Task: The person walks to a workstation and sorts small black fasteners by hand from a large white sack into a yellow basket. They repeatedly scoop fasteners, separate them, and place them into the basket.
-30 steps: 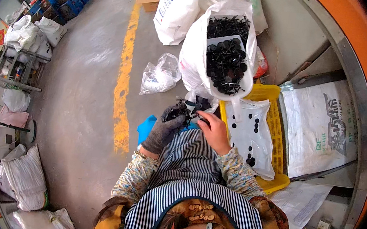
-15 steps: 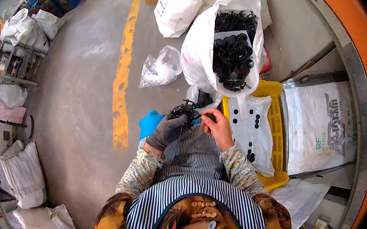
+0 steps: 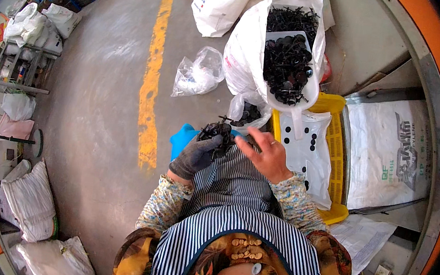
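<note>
The grey-gloved left hand (image 3: 196, 155) grips a cluster of small black plastic parts (image 3: 216, 133) over the lap; the bare right hand (image 3: 264, 154), fingers loosely spread and empty, hovers just right of it.

The grey concrete floor (image 3: 99, 102), crossed by a yellow painted line (image 3: 152, 81), carries a crumpled clear plastic bag (image 3: 199, 72) at centre, white sacks (image 3: 33, 203) at seven o'clock, and a yellow crate (image 3: 332, 150) at three o'clock.
</note>
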The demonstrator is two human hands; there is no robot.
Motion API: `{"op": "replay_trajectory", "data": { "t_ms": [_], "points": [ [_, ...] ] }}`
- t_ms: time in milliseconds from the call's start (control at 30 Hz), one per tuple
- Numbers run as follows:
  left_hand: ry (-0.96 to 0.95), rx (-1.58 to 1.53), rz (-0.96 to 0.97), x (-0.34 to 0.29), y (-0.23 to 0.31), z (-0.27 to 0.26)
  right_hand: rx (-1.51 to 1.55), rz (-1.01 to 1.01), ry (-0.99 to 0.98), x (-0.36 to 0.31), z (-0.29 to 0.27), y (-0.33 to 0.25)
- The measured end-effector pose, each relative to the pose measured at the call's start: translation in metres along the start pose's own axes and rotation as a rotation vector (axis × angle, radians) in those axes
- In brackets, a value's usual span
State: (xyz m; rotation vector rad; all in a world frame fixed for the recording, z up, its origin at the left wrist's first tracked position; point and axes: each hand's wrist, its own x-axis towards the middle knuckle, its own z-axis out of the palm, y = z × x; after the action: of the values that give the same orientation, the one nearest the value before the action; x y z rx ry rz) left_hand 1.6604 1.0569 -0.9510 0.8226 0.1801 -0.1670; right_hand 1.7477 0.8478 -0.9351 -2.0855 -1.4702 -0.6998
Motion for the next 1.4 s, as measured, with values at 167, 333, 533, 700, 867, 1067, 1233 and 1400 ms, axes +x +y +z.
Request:
{"op": "replay_trajectory", "data": {
  "t_ms": [167,333,533,700,867,1067,1233,1400],
  "points": [
    [-0.016,0.127,-0.015,-0.004,-0.006,-0.004,0.526,0.418,0.028,-0.02,0.01,-0.013],
    [-0.099,0.092,0.019,-0.012,-0.011,-0.004,1.992,1.296,0.059,-0.034,0.032,0.02],
    [-0.125,0.064,0.02,-0.014,-0.005,0.006,0.845,0.653,-0.076,-0.001,0.007,-0.002],
    [-0.119,0.024,-0.016,-0.016,-0.006,-0.008,0.925,0.796,-0.198,0.003,-0.005,-0.001],
    [-0.09,0.104,-0.02,-0.019,-0.006,-0.008,0.614,0.52,-0.05,0.008,-0.004,-0.007],
    [-0.279,0.571,-0.136,-0.025,0.031,-0.001,1.943,1.416,-0.58,0.003,-0.012,0.014],
    [-0.307,0.568,-0.323,-0.03,0.019,-0.02,1.719,1.208,-0.553,-0.052,0.045,0.038],
    [-0.052,0.236,-0.279,-0.038,0.013,-0.018,0.388,0.951,-0.035,-0.042,0.086,0.055]
  ]
}}
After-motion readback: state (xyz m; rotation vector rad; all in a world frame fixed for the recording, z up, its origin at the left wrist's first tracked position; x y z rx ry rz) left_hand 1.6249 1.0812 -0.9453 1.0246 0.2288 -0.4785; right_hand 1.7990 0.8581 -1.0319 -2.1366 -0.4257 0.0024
